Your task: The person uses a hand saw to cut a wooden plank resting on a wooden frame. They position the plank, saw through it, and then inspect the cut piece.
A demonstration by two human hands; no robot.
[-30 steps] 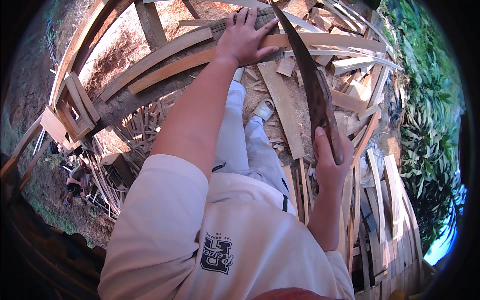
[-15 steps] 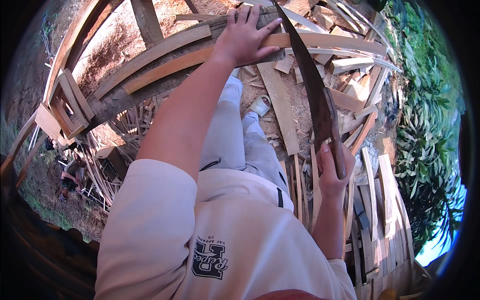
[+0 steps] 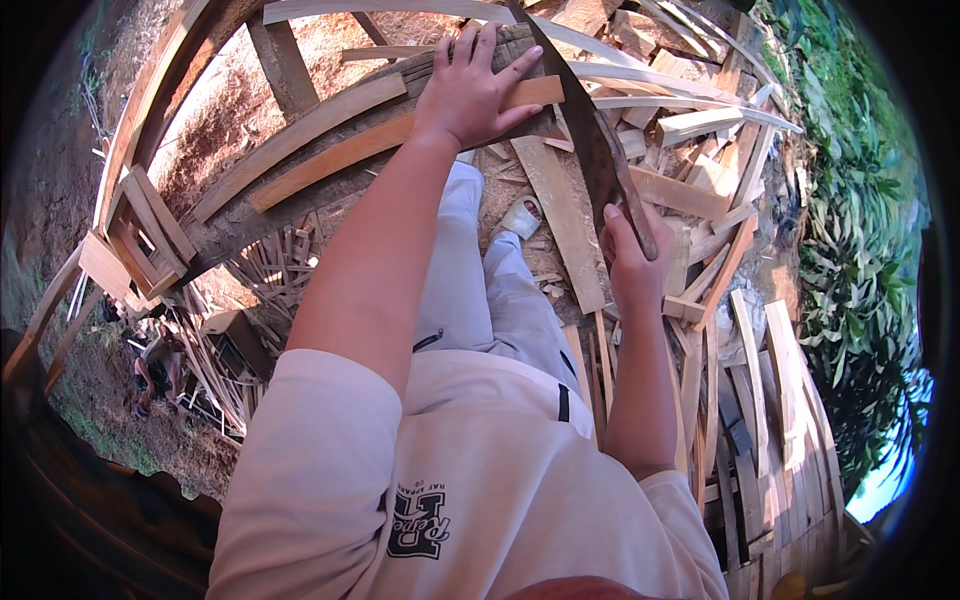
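Observation:
My left hand (image 3: 474, 92) lies with fingers spread across a narrow wooden strip (image 3: 335, 158) and the thick, weathered plank (image 3: 235, 225) beneath it. The strip's right end sticks out just past my thumb. My right hand (image 3: 634, 255) is closed round the wooden handle of a handsaw (image 3: 578, 115). The saw's dark, tapering blade points away from me, close beside the right ends of the strip and plank. A second strip (image 3: 300, 145) rests on the plank farther from me.
Offcuts and boards (image 3: 695, 190) are heaped at the right. A long board (image 3: 560, 225) lies near my sandalled foot (image 3: 520, 215). A small wooden frame (image 3: 150, 235) stands at the plank's left end. Thin sticks (image 3: 205, 370) are piled at left, near another person (image 3: 158, 365).
My right hand and the saw have moved forward and left. The long part of the strip that reached right past the blade is gone from there; the strip now ends by my left hand.

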